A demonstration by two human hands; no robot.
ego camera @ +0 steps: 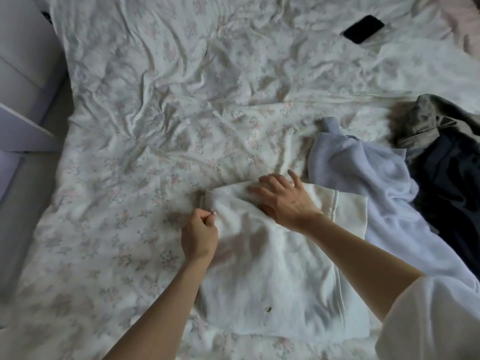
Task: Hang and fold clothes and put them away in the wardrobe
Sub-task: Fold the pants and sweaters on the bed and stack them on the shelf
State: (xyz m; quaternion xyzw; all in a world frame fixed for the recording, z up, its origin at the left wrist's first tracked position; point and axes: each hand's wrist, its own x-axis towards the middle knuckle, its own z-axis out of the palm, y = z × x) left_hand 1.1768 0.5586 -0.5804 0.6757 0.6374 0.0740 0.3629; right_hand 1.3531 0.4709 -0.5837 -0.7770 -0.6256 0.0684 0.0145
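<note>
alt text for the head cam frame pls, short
A person folds a white knit garment on a floral bedsheet: the left hand pinches its left edge while the right hand presses flat on its top. A pale blue sweater, dark clothes and a black phone lie to the right.

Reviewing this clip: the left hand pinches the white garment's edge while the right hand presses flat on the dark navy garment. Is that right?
Not quite. In the head view the right hand presses on the same white garment that the left hand pinches at its edge, not on the dark navy garment, which lies untouched further right on the bed.
</note>
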